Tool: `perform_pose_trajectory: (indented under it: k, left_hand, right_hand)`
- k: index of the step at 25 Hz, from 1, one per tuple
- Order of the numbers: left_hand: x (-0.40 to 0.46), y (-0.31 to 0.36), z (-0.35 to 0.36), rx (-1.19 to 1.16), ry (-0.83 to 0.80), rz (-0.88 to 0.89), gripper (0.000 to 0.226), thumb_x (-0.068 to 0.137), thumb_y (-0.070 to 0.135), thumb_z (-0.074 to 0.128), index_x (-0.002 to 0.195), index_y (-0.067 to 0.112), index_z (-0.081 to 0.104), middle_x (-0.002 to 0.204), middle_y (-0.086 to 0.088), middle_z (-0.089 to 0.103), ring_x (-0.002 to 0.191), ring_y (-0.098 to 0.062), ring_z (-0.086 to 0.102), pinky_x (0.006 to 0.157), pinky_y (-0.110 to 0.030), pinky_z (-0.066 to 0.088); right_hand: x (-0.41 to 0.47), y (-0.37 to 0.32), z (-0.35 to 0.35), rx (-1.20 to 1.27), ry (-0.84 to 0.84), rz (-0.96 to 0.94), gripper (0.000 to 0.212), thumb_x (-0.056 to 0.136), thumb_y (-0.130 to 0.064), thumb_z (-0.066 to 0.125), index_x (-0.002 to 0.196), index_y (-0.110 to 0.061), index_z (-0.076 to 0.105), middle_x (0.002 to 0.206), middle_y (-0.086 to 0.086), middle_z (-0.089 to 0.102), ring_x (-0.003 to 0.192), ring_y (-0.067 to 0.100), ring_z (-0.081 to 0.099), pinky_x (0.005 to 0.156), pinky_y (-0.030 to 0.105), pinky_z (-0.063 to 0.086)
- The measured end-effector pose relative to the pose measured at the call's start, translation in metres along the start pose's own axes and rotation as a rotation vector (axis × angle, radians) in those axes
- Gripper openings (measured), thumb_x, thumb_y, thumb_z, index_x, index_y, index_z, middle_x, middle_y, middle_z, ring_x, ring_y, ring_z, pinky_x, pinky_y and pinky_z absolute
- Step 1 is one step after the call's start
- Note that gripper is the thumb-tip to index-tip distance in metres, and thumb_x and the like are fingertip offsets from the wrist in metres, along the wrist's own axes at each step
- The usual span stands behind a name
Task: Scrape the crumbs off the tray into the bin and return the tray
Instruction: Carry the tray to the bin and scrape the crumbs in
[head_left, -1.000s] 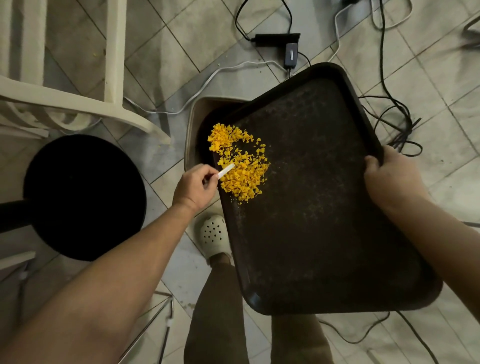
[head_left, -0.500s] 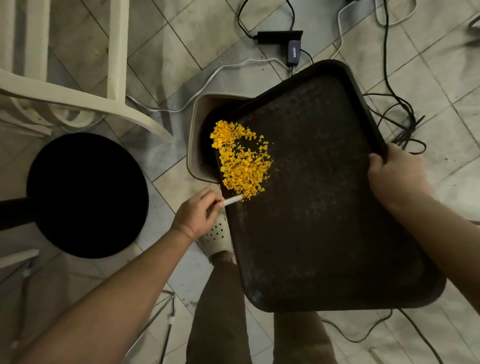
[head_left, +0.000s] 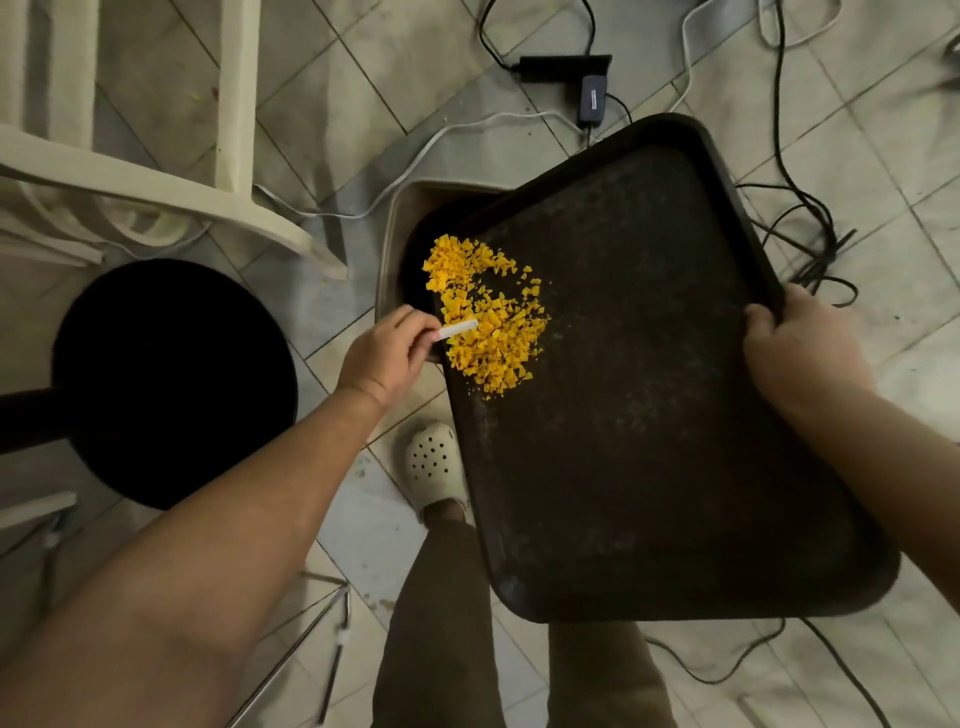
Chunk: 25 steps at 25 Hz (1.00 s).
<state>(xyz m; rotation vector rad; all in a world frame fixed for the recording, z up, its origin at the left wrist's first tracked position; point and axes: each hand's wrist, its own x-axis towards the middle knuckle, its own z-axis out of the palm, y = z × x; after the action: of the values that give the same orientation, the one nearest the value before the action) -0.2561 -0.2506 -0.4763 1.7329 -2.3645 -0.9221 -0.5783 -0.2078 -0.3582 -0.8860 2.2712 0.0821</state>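
Moved back up into yellow crumb pile (head_left: 485, 322): left hand (head_left: 382, 358) pinching small white scraper (head_left: 457, 329). Right hand (head_left: 802, 348) gripping dark rectangular tray (head_left: 649, 415) edge over beige bin (head_left: 397, 228).

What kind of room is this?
Probably a room in a home, maybe a kitchen or dining corner: tiled floor, a white chair, a small bin, and power cables lying loose.

Single head cam, looks steeply down past both forearms, tray (head_left: 649, 389) close, floor (head_left: 337, 78) beyond
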Motion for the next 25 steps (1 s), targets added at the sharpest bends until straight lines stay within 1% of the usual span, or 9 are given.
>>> perform_pose_trajectory:
  k: [3,6,8,11,14,16,20,23,25]
  left_hand:
    - [0.017,-0.002,0.002,-0.052,0.029,-0.219,0.017,0.093,0.017,0.051,0.102,0.007,0.063,0.102,-0.011,0.060,0.086,-0.028,0.057,0.066,-0.033,0.045]
    - [0.036,0.002,0.007,0.017,-0.048,-0.361,0.020,0.094,0.020,0.051,0.104,0.007,0.062,0.105,-0.013,0.058,0.091,-0.031,0.057,0.071,-0.037,0.046]
    - [0.046,0.008,0.008,0.055,-0.027,-0.436,0.021,0.095,0.021,0.049,0.105,0.007,0.062,0.107,-0.014,0.058,0.094,-0.032,0.058,0.072,-0.035,0.044]
    - [0.055,0.019,0.007,0.012,0.027,-0.398,0.022,0.094,0.020,0.048,0.105,0.006,0.061,0.109,-0.014,0.058,0.094,-0.031,0.058,0.074,-0.034,0.045]
    - [0.063,0.027,0.010,-0.016,-0.029,-0.331,0.020,0.094,0.022,0.049,0.105,0.009,0.061,0.109,-0.010,0.058,0.093,-0.028,0.059,0.077,-0.038,0.052]
    - [0.068,0.028,0.012,-0.001,-0.035,-0.390,0.019,0.094,0.020,0.050,0.104,0.009,0.062,0.110,-0.011,0.059,0.095,-0.029,0.059,0.077,-0.038,0.051]
    - [0.066,0.024,0.009,0.017,0.028,-0.542,0.019,0.092,0.018,0.050,0.100,0.006,0.062,0.109,-0.014,0.060,0.098,-0.031,0.059,0.073,-0.033,0.045]
    - [0.065,0.031,0.007,-0.088,0.100,-0.447,0.019,0.091,0.018,0.051,0.097,0.005,0.063,0.105,-0.013,0.060,0.093,-0.027,0.058,0.071,-0.029,0.043]
    - [0.071,0.038,0.009,-0.138,0.086,-0.390,0.018,0.092,0.019,0.052,0.097,0.006,0.063,0.103,-0.009,0.060,0.090,-0.024,0.059,0.070,-0.027,0.043]
  right_hand:
    - [0.000,0.001,0.002,0.009,-0.010,0.004,0.041,0.099,-0.027,0.040,0.136,-0.008,0.042,0.124,0.024,0.054,0.114,0.040,0.051,0.093,0.047,0.043]
    - [0.001,0.001,0.005,0.004,-0.002,-0.001,0.038,0.098,-0.028,0.040,0.132,-0.011,0.046,0.118,0.022,0.057,0.107,0.039,0.055,0.089,0.048,0.046]
    - [0.001,0.001,0.006,-0.008,0.012,-0.002,0.037,0.098,-0.029,0.040,0.130,-0.012,0.047,0.115,0.021,0.059,0.105,0.039,0.056,0.088,0.047,0.048]
    - [0.000,0.000,0.006,-0.038,0.024,0.007,0.037,0.097,-0.032,0.039,0.129,-0.014,0.047,0.111,0.020,0.060,0.099,0.038,0.059,0.084,0.051,0.050]
    - [0.000,-0.001,0.004,-0.040,0.016,-0.001,0.036,0.097,-0.032,0.039,0.128,-0.014,0.047,0.111,0.019,0.060,0.100,0.038,0.058,0.085,0.052,0.050]
    - [0.000,-0.001,0.003,-0.045,0.011,-0.004,0.036,0.097,-0.032,0.039,0.127,-0.013,0.047,0.112,0.020,0.059,0.102,0.038,0.057,0.085,0.053,0.049]
    - [0.000,-0.001,0.002,-0.070,0.015,0.008,0.037,0.097,-0.033,0.039,0.127,-0.012,0.046,0.115,0.021,0.058,0.106,0.040,0.056,0.087,0.054,0.048]
    - [0.001,0.001,0.003,-0.074,0.010,0.003,0.036,0.097,-0.033,0.039,0.126,-0.014,0.047,0.112,0.021,0.059,0.103,0.040,0.057,0.086,0.053,0.049]
    - [0.002,0.001,0.003,-0.071,0.007,0.002,0.036,0.097,-0.033,0.039,0.126,-0.014,0.047,0.112,0.021,0.059,0.104,0.040,0.056,0.086,0.052,0.049]
